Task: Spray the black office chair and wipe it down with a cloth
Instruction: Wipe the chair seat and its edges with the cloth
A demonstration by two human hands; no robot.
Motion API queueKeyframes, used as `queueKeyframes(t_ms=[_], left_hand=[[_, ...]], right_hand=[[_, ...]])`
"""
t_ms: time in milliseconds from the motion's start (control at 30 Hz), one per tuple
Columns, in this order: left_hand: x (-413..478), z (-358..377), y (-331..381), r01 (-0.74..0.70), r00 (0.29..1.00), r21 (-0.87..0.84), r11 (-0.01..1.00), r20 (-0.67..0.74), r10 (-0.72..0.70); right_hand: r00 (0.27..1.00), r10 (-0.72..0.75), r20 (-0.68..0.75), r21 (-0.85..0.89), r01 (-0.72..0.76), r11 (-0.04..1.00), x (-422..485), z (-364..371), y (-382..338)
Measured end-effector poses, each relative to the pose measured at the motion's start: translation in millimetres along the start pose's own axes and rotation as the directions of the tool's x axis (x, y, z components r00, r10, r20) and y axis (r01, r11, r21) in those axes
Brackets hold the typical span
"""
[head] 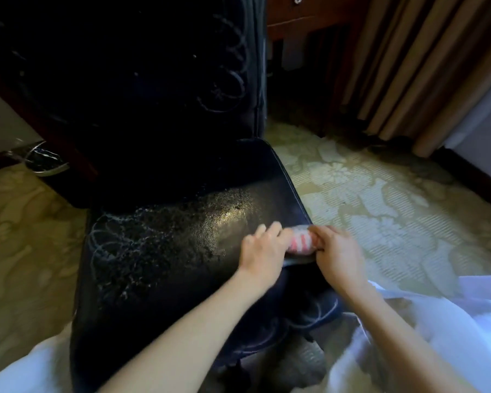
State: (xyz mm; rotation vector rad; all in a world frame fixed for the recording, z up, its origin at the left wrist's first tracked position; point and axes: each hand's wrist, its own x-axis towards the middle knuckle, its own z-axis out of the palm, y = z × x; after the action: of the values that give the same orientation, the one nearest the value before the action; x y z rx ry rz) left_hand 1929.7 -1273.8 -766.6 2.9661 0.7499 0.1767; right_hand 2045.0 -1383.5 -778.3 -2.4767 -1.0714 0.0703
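The black office chair [159, 251] fills the middle of the view, its seat speckled with white spray foam on the left and centre and its tall backrest [142, 80] dark above. A bunched pink-and-white striped cloth [301, 243] sits at the seat's front right edge. My left hand [262, 251] holds the cloth's left end with curled fingers. My right hand [336, 251] grips its right end. Both hands press the cloth against the seat. No spray bottle shows in the view.
A patterned cream and green carpet [380, 217] covers the floor. Brown curtains [425, 66] hang at the upper right above a dark skirting. A dark wooden desk [295, 21] stands behind the chair. A chrome-rimmed bin [44, 161] sits at the left.
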Motion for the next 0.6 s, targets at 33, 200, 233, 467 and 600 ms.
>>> queueKeyframes(t_ms=[33,200,233,467,600], left_hand=[[18,-4,-3,0.006,1.000,0.000,1.000,-0.001,-0.006],[68,-22,-22,-0.023,0.991,-0.029,0.999,0.129,0.027],[66,-22,-25,-0.039,0.993,-0.035,0.999,0.108,0.042],[-3,-7,-34,-0.141,0.990,-0.118,0.983,-0.042,0.137],[-71,-17,-48,-0.175,0.984,-0.073,0.982,-0.038,0.173]], right_hand=[[1.000,-0.008,-0.003,-0.011,0.008,1.000,19,0,1],[0.994,-0.070,0.079,-0.070,0.076,0.995,75,-4,4],[0.993,-0.074,0.094,-0.075,0.081,0.994,73,-4,4],[0.997,-0.024,0.069,0.107,0.017,0.994,-15,19,-11],[0.995,-0.011,0.101,0.225,-0.012,0.974,-79,36,-43]])
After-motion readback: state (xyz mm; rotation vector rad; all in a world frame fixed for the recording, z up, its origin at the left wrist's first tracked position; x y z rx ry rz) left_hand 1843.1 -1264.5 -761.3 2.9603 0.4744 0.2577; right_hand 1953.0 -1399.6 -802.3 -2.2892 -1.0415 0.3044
